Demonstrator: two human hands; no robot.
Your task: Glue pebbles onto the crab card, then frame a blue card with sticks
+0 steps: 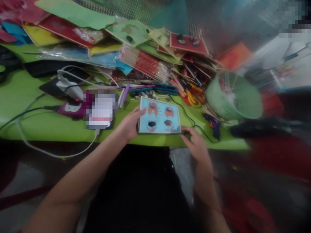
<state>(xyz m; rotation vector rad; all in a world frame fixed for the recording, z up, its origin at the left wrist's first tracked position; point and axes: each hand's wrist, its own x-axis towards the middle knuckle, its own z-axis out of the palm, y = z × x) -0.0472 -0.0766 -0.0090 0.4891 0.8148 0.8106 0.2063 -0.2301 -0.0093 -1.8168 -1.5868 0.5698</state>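
Observation:
A light blue craft board [159, 116] with several small crab-like figures glued on it lies near the front edge of the green table [36, 123]. My left hand [130, 124] grips the board's left edge, thumb on top and fingers curled under it. My right hand [194, 140] rests at the board's lower right corner with its fingers curled at the edge; whether they pinch the board or something small is unclear.
A blue glue gun [213, 124] with a black cord lies right of the board. A green bowl [234, 95] stands at the right. Orange scissors [194, 95], sticks, pens and coloured paper sheets [136, 32] pile up behind. White cables [73, 77] trail left.

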